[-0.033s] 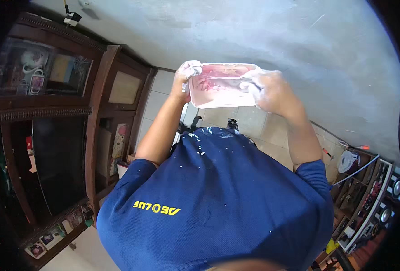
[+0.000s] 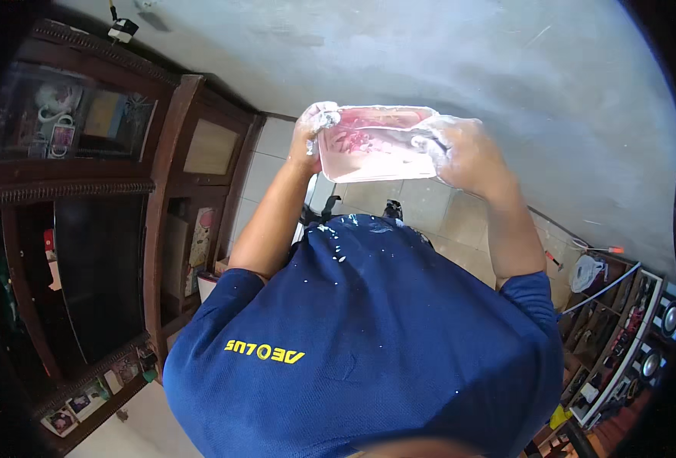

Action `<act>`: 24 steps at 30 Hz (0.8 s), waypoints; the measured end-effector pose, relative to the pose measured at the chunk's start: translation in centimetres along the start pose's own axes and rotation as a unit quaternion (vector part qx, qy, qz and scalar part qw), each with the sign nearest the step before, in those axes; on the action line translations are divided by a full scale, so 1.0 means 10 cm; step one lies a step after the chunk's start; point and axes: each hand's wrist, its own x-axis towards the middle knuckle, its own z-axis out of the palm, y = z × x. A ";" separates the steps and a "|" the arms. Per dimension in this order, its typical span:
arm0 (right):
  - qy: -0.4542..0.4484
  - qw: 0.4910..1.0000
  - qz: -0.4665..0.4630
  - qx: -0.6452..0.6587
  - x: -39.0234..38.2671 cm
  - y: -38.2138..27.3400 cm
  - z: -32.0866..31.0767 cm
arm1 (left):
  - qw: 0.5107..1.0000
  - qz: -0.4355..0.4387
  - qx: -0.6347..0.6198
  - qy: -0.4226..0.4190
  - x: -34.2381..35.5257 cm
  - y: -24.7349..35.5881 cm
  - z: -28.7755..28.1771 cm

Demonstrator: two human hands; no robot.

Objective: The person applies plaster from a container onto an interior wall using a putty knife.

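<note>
Up against the wall side, my left hand (image 2: 315, 130) grips the left end of a rectangular plastic tub (image 2: 380, 176), its thumb over the rim. The tub is pale with a reddish-pink inside, smeared with white paste (image 2: 384, 156). White paste also coats the thumb and fingers of that hand. At the tub's right end is my right hand (image 2: 468, 156), fingers bent and closed, its thumb reaching over the inside. Paste covers its fingers too. Whatever these fingers hold is hidden by the hand and the paste.
A grey plastered wall (image 2: 468, 61) rises just beyond the tub. Dark wooden cabinets (image 2: 166, 175) line the left. At the right stand a shelf rack (image 2: 609, 328), a white bag (image 2: 586, 271) and an orange-tipped tool (image 2: 613, 249). Pale tiles (image 2: 361, 197) cover the floor.
My right hand, blurred before, has shifted slightly right and is sharper now. The left hand and the tub stay nearly in place.
</note>
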 end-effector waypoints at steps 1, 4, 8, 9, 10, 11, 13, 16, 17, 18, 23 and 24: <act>-0.014 0.998 -0.006 -0.061 -0.02 0.05 -0.01 | 1.000 0.019 0.000 0.007 0.01 -0.01 -0.01; -0.036 0.995 0.019 -0.088 -0.10 0.06 0.18 | 1.000 0.024 -0.007 -0.013 -0.02 -0.01 -0.02; -0.028 0.998 0.016 -0.056 -0.26 0.16 0.53 | 0.997 0.068 0.013 0.028 -0.04 -0.10 -0.03; -0.031 0.998 0.015 -0.055 -0.27 0.13 0.56 | 0.997 0.069 0.013 0.032 -0.05 -0.13 -0.07; 0.014 1.000 -0.004 0.005 -0.28 0.11 0.58 | 0.998 0.049 0.015 0.037 -0.07 -0.14 -0.07; 0.059 0.996 -0.023 0.065 -0.30 0.12 0.58 | 0.999 0.028 0.017 0.043 -0.08 -0.16 -0.07; 0.047 0.993 0.013 0.106 -0.34 0.14 0.48 | 0.998 0.020 0.013 0.051 -0.11 -0.21 -0.09; 0.084 0.985 0.036 0.145 -0.43 0.25 0.37 | 0.999 0.029 -0.003 0.041 -0.04 -0.45 -0.33; 0.083 0.985 0.044 0.146 -0.47 0.29 0.33 | 0.999 0.013 -0.025 0.040 -0.03 -0.51 -0.37; 0.082 0.984 0.053 0.148 -0.50 0.32 0.28 | 0.998 -0.003 -0.047 0.040 -0.02 -0.57 -0.39; 0.031 0.993 -0.038 0.103 -0.68 0.33 0.39 | 0.997 0.029 0.003 0.066 -0.15 -0.67 0.01; 0.037 0.994 -0.032 0.100 -0.72 0.34 0.39 | 0.996 0.028 0.011 0.081 -0.15 -0.76 -0.02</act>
